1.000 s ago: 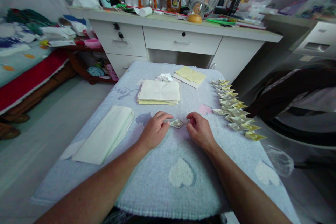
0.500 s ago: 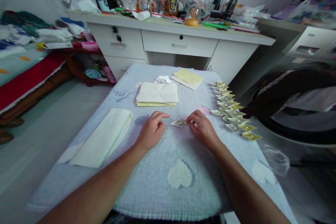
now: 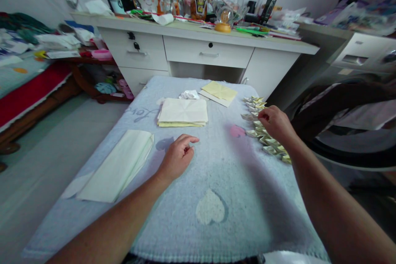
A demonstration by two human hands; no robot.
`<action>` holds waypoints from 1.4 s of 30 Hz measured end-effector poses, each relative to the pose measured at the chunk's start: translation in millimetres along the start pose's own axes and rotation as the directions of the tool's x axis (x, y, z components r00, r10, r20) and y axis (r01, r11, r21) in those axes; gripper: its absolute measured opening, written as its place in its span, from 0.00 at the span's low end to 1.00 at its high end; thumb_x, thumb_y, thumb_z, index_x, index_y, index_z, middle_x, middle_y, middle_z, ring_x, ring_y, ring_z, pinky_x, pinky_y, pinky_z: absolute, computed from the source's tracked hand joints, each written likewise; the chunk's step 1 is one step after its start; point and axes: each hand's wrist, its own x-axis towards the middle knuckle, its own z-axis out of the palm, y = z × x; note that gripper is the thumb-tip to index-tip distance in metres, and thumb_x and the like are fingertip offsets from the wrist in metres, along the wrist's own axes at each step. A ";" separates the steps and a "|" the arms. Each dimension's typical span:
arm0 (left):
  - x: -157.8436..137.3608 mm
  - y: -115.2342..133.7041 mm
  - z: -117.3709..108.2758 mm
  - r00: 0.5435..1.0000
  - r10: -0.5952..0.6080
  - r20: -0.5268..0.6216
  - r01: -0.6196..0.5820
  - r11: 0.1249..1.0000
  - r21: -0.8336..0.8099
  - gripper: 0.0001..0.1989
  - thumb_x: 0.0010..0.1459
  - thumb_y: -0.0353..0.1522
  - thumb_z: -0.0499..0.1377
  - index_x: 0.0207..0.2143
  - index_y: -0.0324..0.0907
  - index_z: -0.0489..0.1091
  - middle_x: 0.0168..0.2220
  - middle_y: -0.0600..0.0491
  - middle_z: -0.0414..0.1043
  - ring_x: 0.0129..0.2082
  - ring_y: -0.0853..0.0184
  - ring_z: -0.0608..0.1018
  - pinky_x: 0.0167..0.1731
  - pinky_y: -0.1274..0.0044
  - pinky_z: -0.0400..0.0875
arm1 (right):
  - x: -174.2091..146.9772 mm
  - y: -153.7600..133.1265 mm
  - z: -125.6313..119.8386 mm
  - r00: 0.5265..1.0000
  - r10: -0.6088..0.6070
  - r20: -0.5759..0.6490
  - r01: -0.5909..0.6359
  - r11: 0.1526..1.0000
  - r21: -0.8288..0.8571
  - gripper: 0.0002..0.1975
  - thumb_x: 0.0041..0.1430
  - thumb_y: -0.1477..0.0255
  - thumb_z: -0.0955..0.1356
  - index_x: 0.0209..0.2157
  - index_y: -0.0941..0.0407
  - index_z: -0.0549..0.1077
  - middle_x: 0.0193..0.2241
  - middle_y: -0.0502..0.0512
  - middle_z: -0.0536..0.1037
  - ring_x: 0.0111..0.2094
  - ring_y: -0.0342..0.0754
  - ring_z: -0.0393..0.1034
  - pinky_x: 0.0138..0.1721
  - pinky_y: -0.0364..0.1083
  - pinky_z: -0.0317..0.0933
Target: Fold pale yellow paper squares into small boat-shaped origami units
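Observation:
My right hand [image 3: 275, 121] pinches a small folded paper boat [image 3: 248, 117] by its right end, over the rows of folded paper boats [image 3: 268, 145] along the table's right side. Those boats are white and yellow, and my fingers hide some of them. My left hand [image 3: 179, 154] is low over the cloth with its index finger stretched out and its thumb apart, holding nothing. Beyond it lies a stack of creased paper sheets [image 3: 182, 110], white on top with yellow below. A folded wad of pale paper [image 3: 119, 165] rests to the left of that hand.
A blue cloth [image 3: 148, 222] with heart patterns covers the table. Yellow and white sheets [image 3: 219, 90] and crumpled white tissue [image 3: 189, 95] lie at its far end. Behind stands a cluttered white desk [image 3: 207, 51]; a washing machine [image 3: 359, 55] is at the right, a bed at the left.
My right hand has carried the paper boat from the middle of the table to the right and away from me, over the rows. My left hand has barely moved.

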 end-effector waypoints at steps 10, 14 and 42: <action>0.2 -2.4 2.7 1.000 -0.005 0.026 0.005 1.000 0.008 0.15 0.53 0.23 0.52 0.41 0.40 0.72 0.39 0.53 0.71 0.27 0.73 0.71 0.34 0.78 0.68 | 16.2 56.2 7.8 0.996 0.090 -0.013 -0.090 0.981 -0.172 0.08 0.52 0.76 0.64 0.29 0.59 0.76 0.29 0.56 0.71 0.30 0.47 0.66 0.33 0.43 0.57; 0.0 -2.7 2.8 1.000 0.000 0.024 0.000 1.000 0.000 0.15 0.53 0.23 0.52 0.41 0.40 0.72 0.39 0.53 0.71 0.27 0.73 0.71 0.34 0.78 0.68 | 15.7 45.6 13.4 0.998 0.049 0.027 -0.045 0.989 -0.141 0.08 0.52 0.77 0.64 0.29 0.59 0.76 0.30 0.56 0.72 0.30 0.46 0.66 0.32 0.42 0.57; -1.0 -2.7 2.3 0.999 -0.011 0.043 0.012 1.000 -0.006 0.13 0.54 0.23 0.52 0.40 0.40 0.72 0.38 0.53 0.71 0.26 0.74 0.70 0.31 0.80 0.66 | 33.7 1.1 34.3 0.969 0.128 0.212 -0.052 0.943 -0.329 0.12 0.55 0.75 0.61 0.35 0.57 0.77 0.37 0.60 0.79 0.37 0.50 0.72 0.35 0.44 0.57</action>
